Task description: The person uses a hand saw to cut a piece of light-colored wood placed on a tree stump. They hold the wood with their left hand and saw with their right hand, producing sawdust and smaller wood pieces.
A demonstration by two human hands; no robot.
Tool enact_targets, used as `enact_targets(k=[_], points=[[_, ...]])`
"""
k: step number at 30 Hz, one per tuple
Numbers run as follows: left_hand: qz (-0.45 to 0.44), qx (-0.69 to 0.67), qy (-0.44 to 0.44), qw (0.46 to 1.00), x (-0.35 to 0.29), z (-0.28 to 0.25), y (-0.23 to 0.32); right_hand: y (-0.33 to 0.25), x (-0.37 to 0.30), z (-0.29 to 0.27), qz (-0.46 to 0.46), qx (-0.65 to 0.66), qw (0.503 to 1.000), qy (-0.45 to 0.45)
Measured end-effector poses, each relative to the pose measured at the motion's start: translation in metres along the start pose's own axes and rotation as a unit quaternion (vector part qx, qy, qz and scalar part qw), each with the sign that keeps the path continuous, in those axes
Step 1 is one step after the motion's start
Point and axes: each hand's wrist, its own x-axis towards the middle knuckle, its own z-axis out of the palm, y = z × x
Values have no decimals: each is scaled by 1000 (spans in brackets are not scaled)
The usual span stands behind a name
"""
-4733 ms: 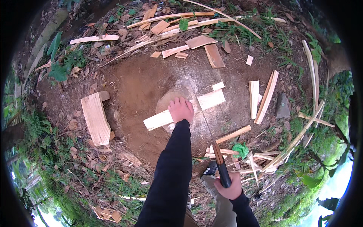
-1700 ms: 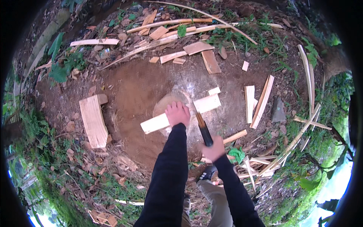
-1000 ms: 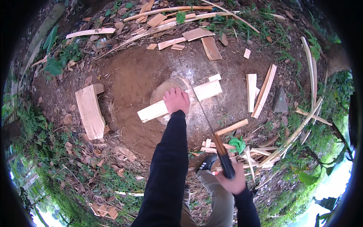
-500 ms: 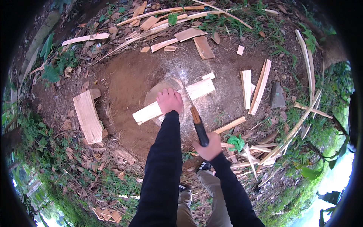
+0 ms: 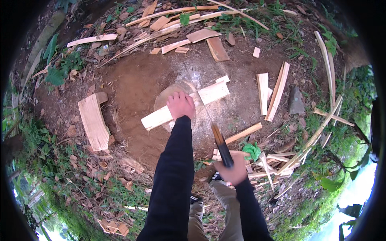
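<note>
A pale wooden plank (image 5: 157, 118) lies slantwise across a low, round stump (image 5: 165, 95). Over its middle, my left hand (image 5: 181, 106) is closed, fingers curled, pressing it down. My right hand (image 5: 232, 168) grips the dark handle of a handsaw (image 5: 222, 148), nearer to my body. The thin blade, seen almost edge-on, runs forward across the plank just right of my left hand. A small wood offcut (image 5: 222, 79) is by the plank's far right end. Pale sawdust is scattered around the stump.
A thick, angled wooden piece (image 5: 94, 122) lies at left. Two short boards (image 5: 277, 91) and a grey stone (image 5: 296, 100) are at right. Long strips (image 5: 177, 26) lie along the back. Near my right hand are a green crumpled bag (image 5: 251, 151) and a heap of strips (image 5: 281, 160).
My right hand has drawn the handsaw back toward my body and slightly right. My left hand and the plank have stayed in place.
</note>
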Motion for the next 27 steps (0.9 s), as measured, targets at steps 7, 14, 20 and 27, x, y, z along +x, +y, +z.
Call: enact_targets(k=[7, 14, 20, 27], points=[[1, -13, -2, 1000, 9, -2, 11, 4, -20, -7, -41, -35, 999, 3], [0, -8, 8, 1000, 2, 0, -2, 11, -69, -18, 60, 31, 997, -45], [17, -14, 25, 999, 8, -4, 17, 36, -14, 17, 13, -19, 999, -25], [18, 5, -10, 1000, 5, 0, -2, 56, -97, -27, 88, 79, 992, 40]])
